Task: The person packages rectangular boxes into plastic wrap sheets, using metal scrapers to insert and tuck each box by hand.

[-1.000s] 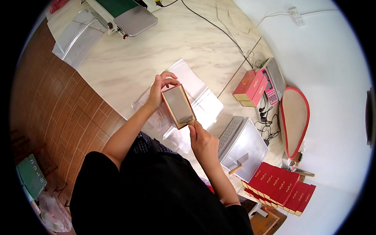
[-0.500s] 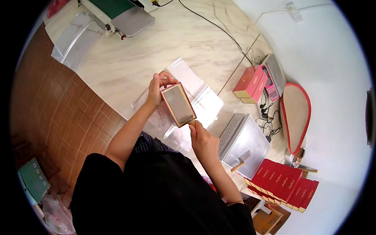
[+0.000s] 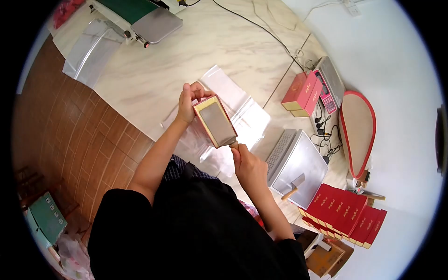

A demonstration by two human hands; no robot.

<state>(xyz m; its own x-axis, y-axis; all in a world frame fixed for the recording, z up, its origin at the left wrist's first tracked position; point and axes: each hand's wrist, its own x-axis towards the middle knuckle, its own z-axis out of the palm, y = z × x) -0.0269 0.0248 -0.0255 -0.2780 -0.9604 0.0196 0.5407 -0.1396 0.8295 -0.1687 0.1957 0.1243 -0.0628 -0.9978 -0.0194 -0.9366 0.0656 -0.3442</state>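
Observation:
My left hand [image 3: 188, 103] grips the upper left end of a small red box [image 3: 217, 122] with a cream inner border, tilted so its grey, flat inside faces me. My right hand [image 3: 251, 169] is closed round the handle of a small trowel [image 3: 232, 142]. Its metal end meets the box's lower right corner; I cannot tell how far the blade reaches inside. Beneath the box, clear plastic bags [image 3: 238, 109] lie on the marbled table [image 3: 186, 60]. Right of my right hand, another wooden-handled trowel [image 3: 294, 187] rests on a metal plate [image 3: 303, 163].
Red boxes [image 3: 338, 210] are stacked at the lower right. Two pinkish-red boxes [image 3: 301, 95] stand beside a pink-keyed scale [image 3: 330, 84]. A red-rimmed sieve [image 3: 359, 133] leans on the wall. Black cables [image 3: 326, 135] lie near it. A green-belted machine [image 3: 130, 9] sits at the far left.
The view has shifted slightly. The trowel's metal end has moved a little toward the box's lower right corner, and the box is still in my left hand.

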